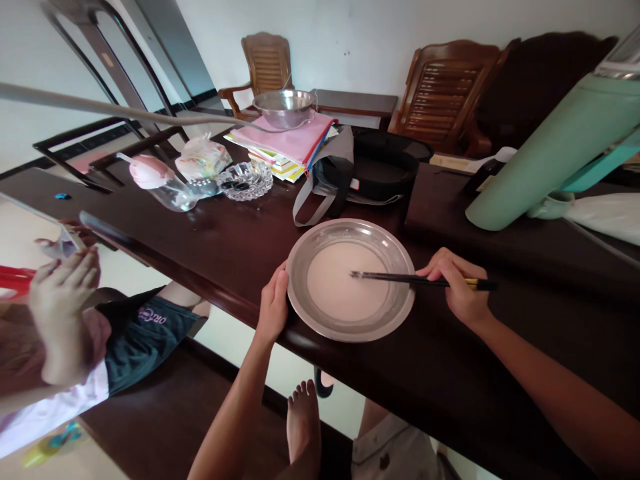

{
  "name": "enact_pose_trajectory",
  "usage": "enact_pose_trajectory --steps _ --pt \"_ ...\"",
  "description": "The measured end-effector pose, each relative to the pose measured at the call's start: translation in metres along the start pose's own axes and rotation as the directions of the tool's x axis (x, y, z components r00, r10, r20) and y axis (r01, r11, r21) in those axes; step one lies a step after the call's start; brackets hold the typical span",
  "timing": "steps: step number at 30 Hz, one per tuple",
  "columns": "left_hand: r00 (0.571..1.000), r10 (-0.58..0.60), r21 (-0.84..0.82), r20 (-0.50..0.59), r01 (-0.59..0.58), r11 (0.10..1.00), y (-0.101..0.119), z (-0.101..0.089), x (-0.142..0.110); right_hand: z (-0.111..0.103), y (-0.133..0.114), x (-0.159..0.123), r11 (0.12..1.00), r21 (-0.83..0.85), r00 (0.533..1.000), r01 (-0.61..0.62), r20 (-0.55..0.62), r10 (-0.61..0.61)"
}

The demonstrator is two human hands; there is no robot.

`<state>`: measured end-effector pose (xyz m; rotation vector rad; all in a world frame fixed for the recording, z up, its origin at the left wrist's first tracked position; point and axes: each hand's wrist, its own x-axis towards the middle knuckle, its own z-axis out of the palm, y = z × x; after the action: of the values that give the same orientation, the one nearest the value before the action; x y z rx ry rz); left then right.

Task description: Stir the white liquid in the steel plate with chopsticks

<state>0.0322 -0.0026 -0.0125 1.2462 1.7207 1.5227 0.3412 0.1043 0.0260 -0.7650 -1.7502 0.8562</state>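
Observation:
A round metal basin (400,313) with a wide rim stands near the front edge of the dark wooden table. Inside it lies a smooth, pale pinkish-white liquid (335,287). My left hand (275,301) grips the basin's left rim, the fingers mostly hidden behind it. On the right, my right hand (457,283) is closed around a pair of black chopsticks (395,277). Their tips are held together over the middle of the liquid and look coated with it; whether they dip in, I cannot tell.
Behind the basin are a black bag (383,163), a glass ashtray (247,181) and papers (285,140) under another metal bowl (285,110). A green thermos (555,147) leans in at right. Another person's hand (63,300) is at left.

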Motion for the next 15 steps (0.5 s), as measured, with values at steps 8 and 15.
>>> enact_pose_trajectory --steps 8,15 --pt "1.0 -0.005 0.021 -0.01 0.005 1.0 -0.001 -0.0004 -0.0007 -0.0006 0.0006 0.0001 0.999 -0.028 0.998 0.023 0.06 -0.021" --pt "1.0 -0.009 0.02 -0.019 0.009 1.0 0.0012 -0.0002 -0.0005 0.0011 0.0003 0.0005 0.996 -0.067 0.987 0.057 0.154 -0.047"
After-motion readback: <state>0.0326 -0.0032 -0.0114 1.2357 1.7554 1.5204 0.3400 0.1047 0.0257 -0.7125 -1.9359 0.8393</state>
